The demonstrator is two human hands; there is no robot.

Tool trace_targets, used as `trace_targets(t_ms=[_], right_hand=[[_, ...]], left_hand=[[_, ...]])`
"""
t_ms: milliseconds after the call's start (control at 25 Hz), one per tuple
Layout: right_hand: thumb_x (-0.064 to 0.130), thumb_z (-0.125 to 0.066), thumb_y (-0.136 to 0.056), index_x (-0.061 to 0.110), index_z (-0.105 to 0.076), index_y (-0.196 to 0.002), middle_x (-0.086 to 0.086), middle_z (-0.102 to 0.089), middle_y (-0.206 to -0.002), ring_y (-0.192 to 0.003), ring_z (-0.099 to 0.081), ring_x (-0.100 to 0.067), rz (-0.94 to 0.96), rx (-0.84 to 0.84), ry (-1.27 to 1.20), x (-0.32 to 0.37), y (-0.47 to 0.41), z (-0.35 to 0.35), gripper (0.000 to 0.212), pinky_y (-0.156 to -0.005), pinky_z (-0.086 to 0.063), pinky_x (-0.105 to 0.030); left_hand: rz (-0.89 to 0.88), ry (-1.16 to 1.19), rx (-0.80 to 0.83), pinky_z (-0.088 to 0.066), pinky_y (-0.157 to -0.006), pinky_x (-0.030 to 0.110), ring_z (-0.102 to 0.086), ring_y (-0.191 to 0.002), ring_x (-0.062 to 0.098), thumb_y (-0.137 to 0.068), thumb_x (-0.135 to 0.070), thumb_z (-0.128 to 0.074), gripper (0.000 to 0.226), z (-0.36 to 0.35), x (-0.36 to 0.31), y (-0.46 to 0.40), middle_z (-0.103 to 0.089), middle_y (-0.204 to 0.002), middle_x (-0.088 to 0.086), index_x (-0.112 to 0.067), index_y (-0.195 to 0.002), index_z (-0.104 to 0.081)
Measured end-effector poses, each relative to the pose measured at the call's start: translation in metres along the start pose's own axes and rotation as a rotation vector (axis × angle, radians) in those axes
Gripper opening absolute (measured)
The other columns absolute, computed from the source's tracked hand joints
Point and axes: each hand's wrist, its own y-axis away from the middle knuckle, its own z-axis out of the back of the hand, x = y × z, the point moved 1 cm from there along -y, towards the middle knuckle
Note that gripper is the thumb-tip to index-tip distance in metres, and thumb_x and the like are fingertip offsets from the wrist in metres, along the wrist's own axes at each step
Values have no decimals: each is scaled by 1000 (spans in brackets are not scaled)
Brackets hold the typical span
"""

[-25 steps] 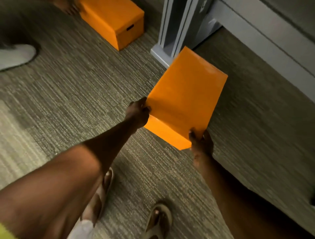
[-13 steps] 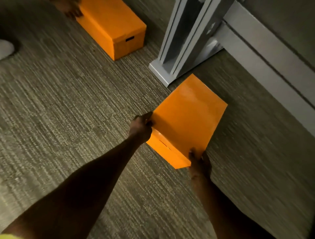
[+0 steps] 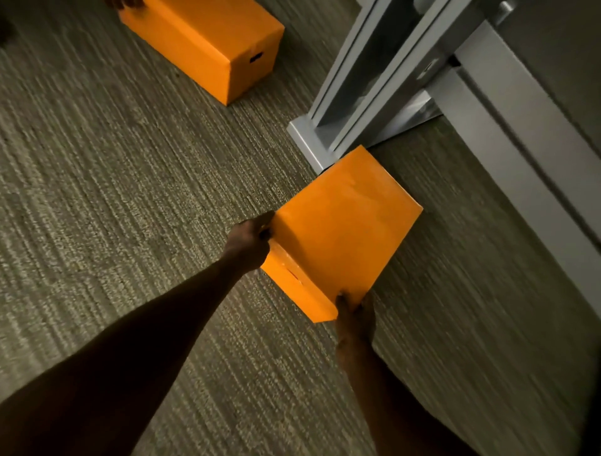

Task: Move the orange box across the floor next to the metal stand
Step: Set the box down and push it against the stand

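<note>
An orange box sits low over the grey carpet in the middle of the head view, its far corner right beside the foot of the grey metal stand. My left hand grips the box's near left corner. My right hand holds its near right corner, thumb on the lid. I cannot tell whether the box's underside touches the carpet.
A second orange box lies on the carpet at the top left, with another person's hand at its far end. A grey rail along the wall runs down the right side. Ribbed carpet spreads to the left.
The box has come down from waist height toward the floor and nearer the stand's foot. Both hands kept their grip. My feet and a white shoe have left the view.
</note>
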Motion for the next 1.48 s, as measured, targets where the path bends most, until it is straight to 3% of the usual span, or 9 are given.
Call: trace_targets(t_ms=[120, 240, 360, 480, 760, 920, 1120, 1320, 1480], right_hand=[[45, -76, -86, 12, -24, -161, -21, -34, -162, -144, -43, -39, 31, 27, 242, 13, 18, -9, 97, -114, -40, -52], [64, -77, -74, 21, -3, -164, -20, -2, -170, -153, -16, -44, 218, 40, 604, 26, 31, -12, 124, -117, -33, -58], [66, -73, -77, 32, 1, -163, -13, 14, -171, -154, 8, -48, 415, 174, 921, 27, 27, -16, 119, -119, -21, -66], [42, -65, -93, 40, 14, -159, -10, 25, -169, -154, 20, -45, 524, 256, 1063, 25, 16, -21, 103, -117, -21, -72], [25, -60, -99, 39, 8, -161, -11, 22, -169, -154, 18, -45, 587, 199, 1028, 37, -23, -32, 93, -117, -25, -67], [25, -60, -99, 37, 8, -161, -11, 23, -169, -153, 19, -48, 538, 218, 991, 46, -28, -47, 92, -120, -19, -69], [28, -62, -98, 33, 5, -162, -14, 19, -170, -154, 15, -48, 504, 230, 1013, 69, -37, -55, 93, -117, -20, -72], [38, -68, -89, 18, -44, -146, -20, -44, -151, -136, -47, -45, 954, 134, 1332, 65, -13, -56, 65, -95, -51, -58], [37, -71, -84, 11, -44, -149, -20, -42, -151, -131, -52, -43, 963, 172, 1373, 55, -9, -52, 75, -95, -54, -54]], left_hand=[[-6, -87, 51, -43, -81, 28, -63, -105, 29, -101, -18, -53, 53, -7, 12, 4, -61, -134, 18, -23, -152, -40], [27, -112, -92, -46, -83, 34, -60, -114, 29, -98, -20, -59, 57, -14, 9, 12, -57, -136, 13, -18, -151, -39], [121, -81, -168, -40, -61, 17, -59, -82, 13, -94, -18, -65, 36, -19, 0, 14, -73, -115, 7, -15, -130, -59], [104, 23, -223, -46, -71, 20, -72, -91, 19, -91, -16, -69, 33, -19, 4, 5, -76, -110, 7, -14, -124, -66], [-70, 18, -48, -49, -90, 32, -63, -119, 31, -90, -25, -70, 61, -14, 1, -24, -65, -132, 12, -14, -146, -47], [-135, -167, 51, -34, -115, 43, -32, -146, 40, -92, -29, -67, 91, -22, 1, -34, -19, -165, 19, -7, -159, -9], [-302, -262, 57, -41, -108, 43, -48, -133, 39, -92, -25, -63, 82, -39, -10, -31, -19, -164, 13, -8, -158, -18], [-343, -391, 207, -25, -122, 47, -8, -155, 32, -90, -27, -65, 93, -36, 9, -38, 4, -169, 8, -11, -160, -6], [-330, -477, 278, -23, -122, 53, 4, -155, 34, -90, -33, -65, 98, -37, 7, -38, 11, -168, 7, -14, -160, 1]])
